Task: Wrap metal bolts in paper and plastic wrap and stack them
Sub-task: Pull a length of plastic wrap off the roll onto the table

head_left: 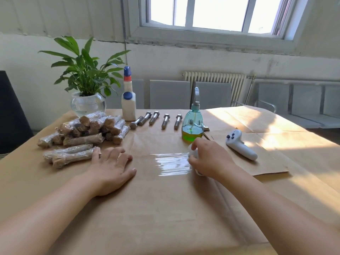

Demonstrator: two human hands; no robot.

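1. Head view: your right hand point(209, 159) is curled round a white roll of plastic wrap point(193, 155), gripping it on the paper-covered table point(165, 208).
2. A shiny strip of wrap point(172, 163) lies flat on the paper, stretching left from the roll toward your other hand.
3. Your left hand point(112, 170) rests palm down on the table with its fingers spread and relaxed, holding nothing; its fingertips sit near the left end of the strip.
4. Just beside your left hand's fingers lie two wrapped bolts point(71, 155), side by side.
5. Behind them is a stack of wrapped bolts point(88, 127), piled in layers at the left of the table.
6. Five bare bolts point(154, 119) lie in a row at the far middle of the table, between a white bottle point(128, 102) and a green spray bottle point(192, 124).
7. The spray bottle stands just behind your right hand.
8. A white controller point(240, 144) lies to the right of your right hand, apart from it.
9. A plant in a glass bowl point(88, 104) stands at the far left corner.
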